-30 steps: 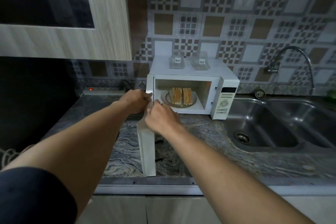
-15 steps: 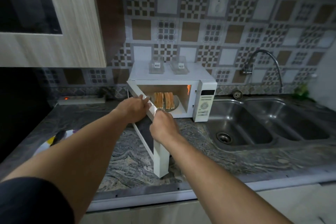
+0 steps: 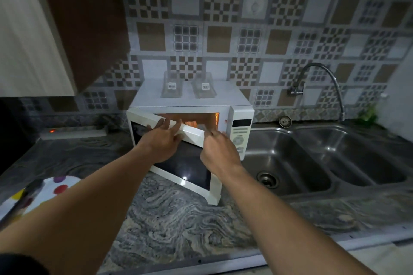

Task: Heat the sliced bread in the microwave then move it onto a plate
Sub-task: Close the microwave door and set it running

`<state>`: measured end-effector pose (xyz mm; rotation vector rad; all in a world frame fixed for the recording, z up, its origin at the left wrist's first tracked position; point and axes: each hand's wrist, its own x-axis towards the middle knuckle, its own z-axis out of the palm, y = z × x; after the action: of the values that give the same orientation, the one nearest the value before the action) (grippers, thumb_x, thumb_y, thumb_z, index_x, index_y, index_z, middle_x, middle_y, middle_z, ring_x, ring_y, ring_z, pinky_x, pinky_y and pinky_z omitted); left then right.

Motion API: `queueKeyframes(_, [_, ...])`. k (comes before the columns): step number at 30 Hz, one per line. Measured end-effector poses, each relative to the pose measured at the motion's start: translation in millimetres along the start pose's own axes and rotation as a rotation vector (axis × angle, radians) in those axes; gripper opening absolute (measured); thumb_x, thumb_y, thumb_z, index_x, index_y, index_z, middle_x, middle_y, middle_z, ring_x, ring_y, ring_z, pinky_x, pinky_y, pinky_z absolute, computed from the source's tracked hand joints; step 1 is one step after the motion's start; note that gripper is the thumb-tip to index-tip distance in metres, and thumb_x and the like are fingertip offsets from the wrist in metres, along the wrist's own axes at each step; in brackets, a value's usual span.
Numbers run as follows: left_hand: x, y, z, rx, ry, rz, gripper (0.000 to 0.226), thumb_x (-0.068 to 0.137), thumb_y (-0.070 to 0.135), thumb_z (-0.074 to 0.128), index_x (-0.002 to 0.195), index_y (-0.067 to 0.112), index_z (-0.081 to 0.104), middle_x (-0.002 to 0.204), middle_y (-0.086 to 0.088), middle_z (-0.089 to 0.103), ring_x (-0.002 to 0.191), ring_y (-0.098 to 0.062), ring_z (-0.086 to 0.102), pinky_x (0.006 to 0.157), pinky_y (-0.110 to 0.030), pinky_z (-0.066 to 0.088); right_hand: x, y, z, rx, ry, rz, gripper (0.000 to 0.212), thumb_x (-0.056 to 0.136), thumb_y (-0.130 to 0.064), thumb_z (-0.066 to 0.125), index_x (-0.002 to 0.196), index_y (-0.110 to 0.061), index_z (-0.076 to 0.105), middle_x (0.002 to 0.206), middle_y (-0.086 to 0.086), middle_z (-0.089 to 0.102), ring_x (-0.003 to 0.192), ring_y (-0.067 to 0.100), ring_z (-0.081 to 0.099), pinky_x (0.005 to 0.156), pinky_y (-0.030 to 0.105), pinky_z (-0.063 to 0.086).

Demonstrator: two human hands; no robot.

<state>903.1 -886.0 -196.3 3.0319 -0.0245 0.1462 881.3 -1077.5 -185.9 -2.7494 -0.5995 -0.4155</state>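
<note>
- A white plate (image 3: 55, 187) with coloured dots sits at the near left edge of the counter (image 3: 178, 219); behind it, against the wall, lies a power strip (image 3: 73, 133) with a red light on
- The left hand (image 3: 163, 140) lies flat on the microwave door (image 3: 185, 169), fingers straight and spread over its top edge; it curls round nothing
- The microwave (image 3: 190, 98) stands at the back of the counter, its door ajar and angled out towards the camera; two clear containers (image 3: 172, 85) rest side by side on its top
- The sliced bread (image 3: 191, 123) is inside the microwave, only a strip of it showing through the gap above the door; the cavity glows orange
- The right hand (image 3: 220, 152) is at the free end of the door, back to the camera, fingers curled against the corner; whether they close round the edge cannot be told
- Just right of that hand is the control panel (image 3: 240, 136); beside it a double steel sink (image 3: 290, 163) with a curved tap (image 3: 321, 82) on the tiled wall
</note>
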Motion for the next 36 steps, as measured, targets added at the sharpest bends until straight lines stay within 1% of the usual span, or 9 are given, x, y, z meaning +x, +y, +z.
queueKeyframes(2, [7.3, 4.8, 10.4, 0.004, 0.046, -0.022, 0.058, 0.103, 0.048, 0.023, 0.156, 0.030, 0.009, 0.165, -0.009, 0.009, 0.152, -0.026, 0.005, 0.120, -0.057, 0.006, 13.3, 18.1, 10.2, -0.038, -0.001, -0.079, 0.047, 0.099, -0.011, 0.042, 0.145, 0.001, 0.044, 0.144, 0.017, 0.050, 0.135, 0.033, 0.042, 0.118, 0.041, 0.024])
queueKeyframes(5, [17.2, 12.9, 20.4, 0.014, 0.116, -0.045, 0.059, 0.103, 0.047, 0.021, 0.157, 0.031, 0.003, 0.165, -0.009, 0.003, 0.152, -0.025, -0.002, 0.121, -0.054, -0.001, 36.7, 46.2, 22.5, -0.118, -0.025, -0.164, 0.050, 0.108, -0.025, 0.032, 0.152, 0.000, 0.031, 0.156, 0.018, 0.036, 0.147, 0.030, 0.026, 0.124, 0.043, 0.013])
queueKeyframes(9, [31.4, 22.7, 30.2, 0.031, 0.165, -0.085, 0.060, 0.103, 0.046, 0.020, 0.156, 0.031, -0.005, 0.165, -0.008, -0.006, 0.152, -0.025, -0.010, 0.121, -0.053, -0.006, 61.7, 75.2, 36.7, -0.252, -0.036, -0.229, 0.055, 0.108, -0.011, 0.029, 0.158, -0.001, 0.010, 0.165, 0.019, 0.014, 0.154, 0.029, 0.005, 0.125, 0.046, 0.002])
queueKeyframes(13, [46.2, 28.3, 39.1, 0.071, 0.191, -0.108, 0.065, 0.103, 0.049, 0.020, 0.156, 0.029, -0.011, 0.164, -0.010, -0.012, 0.151, -0.026, -0.014, 0.120, -0.053, -0.007, 87.6, 88.4, 41.0, -0.274, -0.022, -0.241, 0.063, 0.099, 0.004, 0.032, 0.157, 0.000, 0.009, 0.165, 0.020, 0.011, 0.154, 0.029, 0.002, 0.124, 0.050, 0.000])
queueKeyframes(17, [62.4, 27.4, 40.5, 0.108, 0.179, -0.122, 0.066, 0.102, 0.053, 0.015, 0.155, 0.028, -0.015, 0.162, -0.009, -0.019, 0.150, -0.025, -0.017, 0.120, -0.054, -0.009, 113.4, 99.9, 44.3, -0.298, -0.027, -0.226, 0.065, 0.098, 0.005, 0.032, 0.158, -0.001, 0.005, 0.166, 0.020, 0.004, 0.154, 0.031, -0.001, 0.123, 0.053, -0.004])
queueKeyframes(24, [96.0, 24.1, 34.2, 0.144, 0.174, -0.167, 0.062, 0.101, 0.052, 0.006, 0.154, 0.027, -0.016, 0.163, -0.008, -0.018, 0.150, -0.026, -0.019, 0.117, -0.058, -0.012, 149.0, 105.7, 43.6, -0.274, -0.126, -0.160, 0.055, 0.110, -0.028, 0.024, 0.158, -0.005, 0.009, 0.166, 0.018, 0.010, 0.154, 0.029, 0.005, 0.121, 0.055, -0.004])
queueKeyframes(30, [122.1, 16.6, 14.6, 0.175, 0.112, -0.135, 0.063, 0.102, 0.053, 0.016, 0.156, 0.020, 0.015, 0.164, -0.004, 0.013, 0.152, -0.022, 0.004, 0.120, -0.057, -0.006, 163.8, 113.7, 37.0, -0.176, -0.155, -0.132, 0.059, 0.105, -0.040, 0.041, 0.152, -0.005, 0.028, 0.158, 0.014, 0.032, 0.149, 0.027, 0.024, 0.122, 0.057, 0.010])
queueKeyframes(34, [123.5, 13.3, 7.3, 0.151, 0.119, -0.104, 0.061, 0.102, 0.054, 0.022, 0.152, 0.020, 0.027, 0.160, -0.003, 0.028, 0.149, -0.019, 0.020, 0.121, -0.054, 0.001, 176.5, 117.6, 31.2, -0.134, -0.215, -0.103, 0.043, 0.101, -0.045, 0.046, 0.128, -0.012, 0.054, 0.131, 0.008, 0.057, 0.130, 0.026, 0.048, 0.120, 0.054, 0.016])
queueKeyframes(36, [123.2, 14.7, 5.0, 0.152, 0.120, -0.114, 0.060, 0.102, 0.054, 0.023, 0.152, 0.020, 0.030, 0.159, -0.002, 0.031, 0.147, -0.018, 0.023, 0.122, -0.052, 0.002, 179.8, 118.4, 28.3, -0.138, -0.209, -0.115, 0.039, 0.100, -0.047, 0.047, 0.117, -0.015, 0.059, 0.122, 0.005, 0.062, 0.119, 0.025, 0.056, 0.118, 0.050, 0.020])
